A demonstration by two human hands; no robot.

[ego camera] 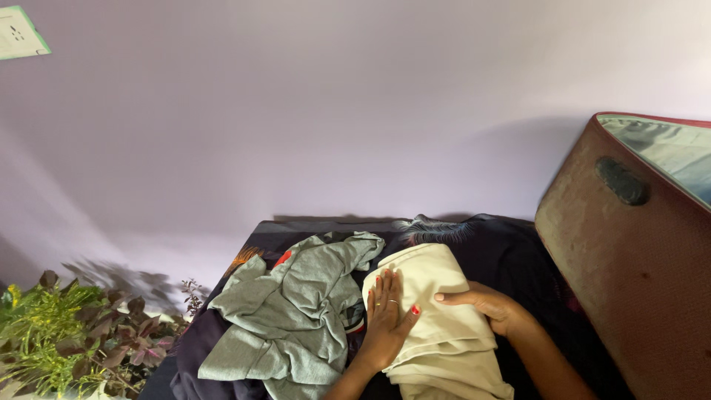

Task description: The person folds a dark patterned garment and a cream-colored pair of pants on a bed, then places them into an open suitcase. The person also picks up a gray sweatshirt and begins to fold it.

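Folded cream garment [437, 326], soft, light, probably best gripped at its folded edges, on the dark bed [511, 252] beside a crumpled grey shirt [296, 311]; left hand [386, 318] and right hand [489, 305] flat on it, fingers extended, pinching nothing.

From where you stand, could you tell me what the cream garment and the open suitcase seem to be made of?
Cream garment: apparently woven cotton-like cloth, matte, holding soft folds under both hands. Suitcase: brown textured shell, possibly leatherette or coated fabric, with a pale, slightly shiny lining.
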